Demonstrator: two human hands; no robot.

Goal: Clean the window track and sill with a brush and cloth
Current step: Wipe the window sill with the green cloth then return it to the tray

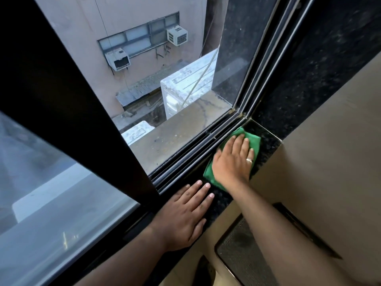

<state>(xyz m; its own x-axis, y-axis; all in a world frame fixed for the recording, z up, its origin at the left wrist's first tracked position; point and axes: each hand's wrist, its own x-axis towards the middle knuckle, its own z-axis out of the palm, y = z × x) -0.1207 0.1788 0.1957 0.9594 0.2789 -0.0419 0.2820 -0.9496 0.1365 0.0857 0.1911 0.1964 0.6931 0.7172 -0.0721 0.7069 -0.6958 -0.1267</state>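
Note:
A green cloth (253,139) lies on the black speckled sill (268,145) near its right corner. My right hand (233,159) presses flat on the cloth, fingers spread, a ring on one finger. My left hand (185,215) rests palm down on the sill further left, holding nothing. The dark window track (191,155) with its parallel rails runs just beyond both hands, along the sill's far edge. No brush is in view.
The black sliding window frame (86,112) stands left of the open gap. Outside lie a concrete ledge (181,129) and air conditioner units (185,87). A beige wall (319,153) is on the right; a dark glass-topped piece of furniture (247,254) sits below.

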